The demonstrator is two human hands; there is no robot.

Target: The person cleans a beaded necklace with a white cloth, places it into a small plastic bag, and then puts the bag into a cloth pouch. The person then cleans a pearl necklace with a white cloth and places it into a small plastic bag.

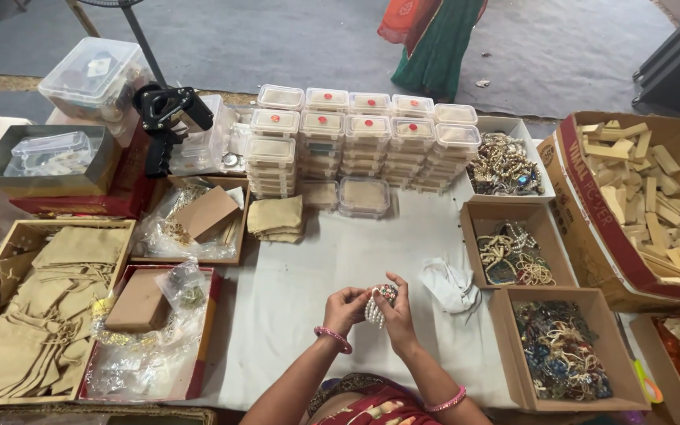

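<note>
My left hand (345, 307) and my right hand (397, 315) meet above the grey cloth of the bench (301, 283), close to my body, and both pinch 1 thing: a set of pearl-beaded bangles (377, 305). The bangles sit directly between the 2 hands, touching the fingertips of each, so neither hand is the nearer. Their stack hangs roughly upright, with a darker jewelled piece at the top and white beads below. Both hands are partly curled, fingers closed on the bangles, palms turned inward; neither is flat open.

Left of my hands: a tray of beige drawstring pouches (49, 315), then a red-edged tray of clear plastic bags (159, 346) carrying a small brown box. Behind, well apart from the hands, stands a block of stacked clear lidded containers (356, 138), several with a red dot on the lid. Just right of my right hand lies a crumpled white cloth (450, 285). Further right are 2 cardboard boxes of mixed bangles and jewellery (560, 350), and at the far right a large carton of wooden blocks (655, 197).
</note>
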